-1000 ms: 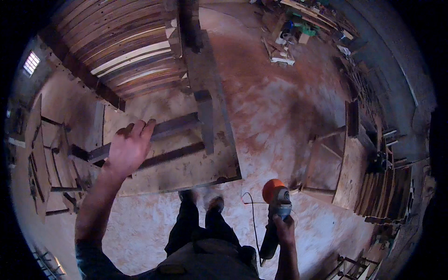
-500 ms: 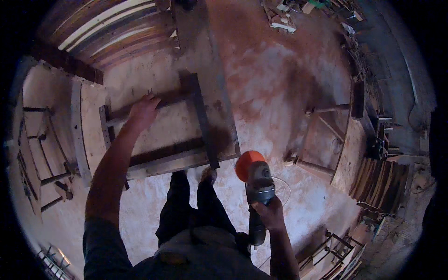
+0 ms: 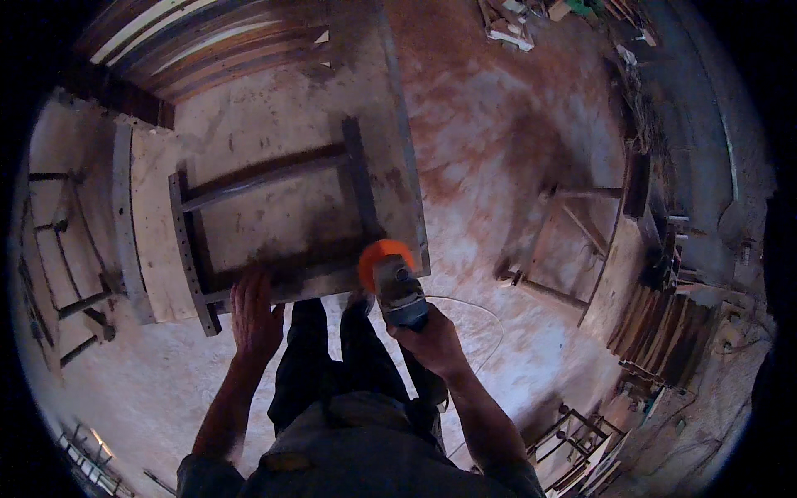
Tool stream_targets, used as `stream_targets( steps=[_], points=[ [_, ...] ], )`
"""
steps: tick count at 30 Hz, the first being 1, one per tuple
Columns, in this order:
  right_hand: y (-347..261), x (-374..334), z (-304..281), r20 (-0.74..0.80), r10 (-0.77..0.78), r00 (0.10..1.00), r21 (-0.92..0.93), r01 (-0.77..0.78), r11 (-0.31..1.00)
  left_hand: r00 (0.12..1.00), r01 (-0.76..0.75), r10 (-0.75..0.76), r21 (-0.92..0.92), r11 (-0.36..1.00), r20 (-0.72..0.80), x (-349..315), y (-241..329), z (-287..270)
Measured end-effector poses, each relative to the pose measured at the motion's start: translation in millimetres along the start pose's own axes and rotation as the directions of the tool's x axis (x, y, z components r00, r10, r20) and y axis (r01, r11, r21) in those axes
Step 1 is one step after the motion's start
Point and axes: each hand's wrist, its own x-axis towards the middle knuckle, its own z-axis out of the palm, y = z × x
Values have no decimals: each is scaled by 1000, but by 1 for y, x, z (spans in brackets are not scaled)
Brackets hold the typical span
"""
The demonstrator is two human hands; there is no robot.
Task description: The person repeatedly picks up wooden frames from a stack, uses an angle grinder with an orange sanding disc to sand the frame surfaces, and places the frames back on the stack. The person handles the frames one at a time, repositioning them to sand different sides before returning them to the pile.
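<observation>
A dark wooden frame [image 3: 266, 176] of two posts joined by rails lies flat on the workbench. My left hand [image 3: 256, 319] rests on the near rail beside the left post [image 3: 189, 249], fingers stretched out over the wood. In my right hand [image 3: 433, 342] is an angle grinder [image 3: 398, 292] with an orange disc [image 3: 385, 256], gripped around its body. The disc is over the near end of the right post [image 3: 362, 178] and hides it; whether it touches the wood I cannot tell.
Long boards [image 3: 199, 50] lie stacked across the bench's far end. The workbench [image 3: 266, 108] has its right edge beside the dusty floor. A loose cord [image 3: 498, 324] curves on the floor at right. Wooden stands [image 3: 79, 266] are at left, and a trestle table [image 3: 610, 274] stands right.
My left hand has come back from the far rail to the near one. The angle grinder in my right hand has moved left and up, from beside the bench onto the frame's corner.
</observation>
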Motion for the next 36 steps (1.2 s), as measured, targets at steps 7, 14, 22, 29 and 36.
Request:
stream_targets(
  steps=[7,14,22,29,36],
  points=[
    [9,20,-9,-109,-26,994,-68,19,998,976,219,-219,34,975,-9,-42,-35,-1],
    [-55,75,-15,-144,-184,972,178,209,962,829,502,-512,-104,858,-224,-83,-90,-3],
    [-84,133,-15,-101,-141,985,-31,139,990,677,693,-733,-400,600,73,-69,-84,-14],
    [-113,119,-21,-190,-70,979,-5,70,998,739,606,-672,-392,693,-44,-81,-93,-1],
    [-96,137,-16,-218,-131,967,-103,110,989,773,547,-634,-527,650,21,-80,-96,-4]
  ],
)
